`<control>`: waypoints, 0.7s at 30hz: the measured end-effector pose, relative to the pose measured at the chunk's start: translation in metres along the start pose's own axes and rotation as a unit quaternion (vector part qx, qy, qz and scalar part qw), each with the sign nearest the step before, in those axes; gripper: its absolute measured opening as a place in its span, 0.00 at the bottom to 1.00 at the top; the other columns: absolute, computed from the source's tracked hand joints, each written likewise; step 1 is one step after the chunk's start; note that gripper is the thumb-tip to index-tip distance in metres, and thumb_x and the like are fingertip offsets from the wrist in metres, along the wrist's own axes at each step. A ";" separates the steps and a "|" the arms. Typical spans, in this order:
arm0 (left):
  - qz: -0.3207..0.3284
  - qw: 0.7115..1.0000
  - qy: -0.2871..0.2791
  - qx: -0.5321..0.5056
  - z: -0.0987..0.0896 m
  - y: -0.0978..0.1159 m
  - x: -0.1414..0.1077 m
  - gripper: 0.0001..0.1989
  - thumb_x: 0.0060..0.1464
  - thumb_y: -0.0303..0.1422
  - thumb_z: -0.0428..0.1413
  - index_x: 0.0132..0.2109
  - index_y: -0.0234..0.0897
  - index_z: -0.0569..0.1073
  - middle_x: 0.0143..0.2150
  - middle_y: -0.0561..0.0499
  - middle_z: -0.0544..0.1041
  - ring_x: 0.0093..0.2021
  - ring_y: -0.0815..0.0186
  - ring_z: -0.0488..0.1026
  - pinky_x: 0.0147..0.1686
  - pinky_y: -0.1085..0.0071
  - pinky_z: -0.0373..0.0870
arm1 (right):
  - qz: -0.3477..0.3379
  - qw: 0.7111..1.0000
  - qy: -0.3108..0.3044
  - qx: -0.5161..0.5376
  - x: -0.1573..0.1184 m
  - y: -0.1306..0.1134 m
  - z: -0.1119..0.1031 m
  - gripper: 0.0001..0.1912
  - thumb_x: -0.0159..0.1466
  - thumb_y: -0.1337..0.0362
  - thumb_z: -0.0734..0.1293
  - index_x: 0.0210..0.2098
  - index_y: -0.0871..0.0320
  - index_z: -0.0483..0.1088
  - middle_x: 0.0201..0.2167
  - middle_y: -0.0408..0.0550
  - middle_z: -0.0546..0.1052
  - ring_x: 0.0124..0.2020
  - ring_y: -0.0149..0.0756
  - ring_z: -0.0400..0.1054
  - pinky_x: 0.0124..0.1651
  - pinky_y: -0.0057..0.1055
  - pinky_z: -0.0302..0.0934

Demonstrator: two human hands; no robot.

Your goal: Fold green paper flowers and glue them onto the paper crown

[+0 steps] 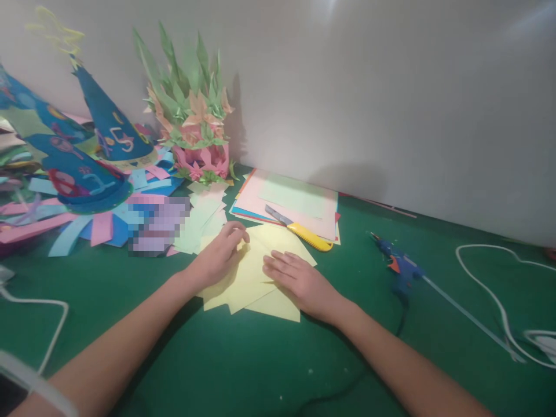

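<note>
Several pale yellow paper sheets (249,284) lie overlapping on the green table in front of me. My left hand (220,255) rests at their left side, its fingers curled; whether anything is between the fingertips cannot be made out. Flat on the right part of the sheets is my right hand (302,284), fingers stretched out, palm down, holding nothing. Just beyond the yellow paper, a yellow-handled cutter (310,236) with its blade out lies across a stack of coloured sheets (286,200).
A blue glue gun (403,269) with a clear stick and a cable lies right of the hands. White cords (495,284) curl at far right. Blue cone hats (106,124), paper strips and a pink-and-green paper crown (202,133) stand at back left, before a wall.
</note>
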State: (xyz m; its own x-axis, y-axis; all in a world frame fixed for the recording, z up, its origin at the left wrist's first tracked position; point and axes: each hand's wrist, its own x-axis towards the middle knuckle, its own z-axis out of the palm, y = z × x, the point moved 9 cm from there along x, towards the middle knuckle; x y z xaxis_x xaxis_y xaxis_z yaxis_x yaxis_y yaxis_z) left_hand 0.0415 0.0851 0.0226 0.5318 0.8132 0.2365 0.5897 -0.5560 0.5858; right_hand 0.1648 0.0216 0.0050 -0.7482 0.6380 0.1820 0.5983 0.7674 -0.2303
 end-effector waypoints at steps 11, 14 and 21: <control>0.068 0.990 -0.100 0.069 0.018 0.009 -0.007 0.12 0.57 0.38 0.47 0.47 0.38 0.62 0.54 0.41 0.61 0.57 0.56 0.56 0.54 0.56 0.58 | -0.001 0.997 -0.076 -0.005 0.002 -0.008 0.006 0.22 0.68 0.60 0.52 0.60 0.55 0.55 0.62 0.46 0.57 0.64 0.36 0.42 0.64 0.44 0.40; 0.072 0.989 -0.126 0.042 0.016 0.009 -0.009 0.14 0.57 0.36 0.47 0.50 0.38 0.61 0.56 0.41 0.59 0.58 0.57 0.57 0.54 0.58 0.60 | -0.003 0.997 -0.079 0.005 0.002 -0.009 0.006 0.22 0.68 0.60 0.52 0.60 0.53 0.54 0.62 0.45 0.56 0.65 0.36 0.42 0.64 0.44 0.39; 0.072 0.977 -0.198 -0.019 0.012 0.002 -0.014 0.25 0.53 0.38 0.53 0.57 0.42 0.58 0.65 0.44 0.52 0.64 0.58 0.49 0.59 0.59 0.55 | -0.003 0.996 -0.086 0.020 0.004 -0.009 0.006 0.22 0.68 0.60 0.52 0.61 0.51 0.52 0.62 0.40 0.57 0.65 0.37 0.40 0.64 0.45 0.40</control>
State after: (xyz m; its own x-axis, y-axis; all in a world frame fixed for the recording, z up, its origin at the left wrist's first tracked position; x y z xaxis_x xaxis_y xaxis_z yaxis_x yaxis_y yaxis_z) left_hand 0.0424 0.0703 0.0107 0.8049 0.5934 0.0043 0.4734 -0.6464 0.5984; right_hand 0.1551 0.0166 0.0023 -0.7925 0.6096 0.0176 0.5837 0.7666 -0.2676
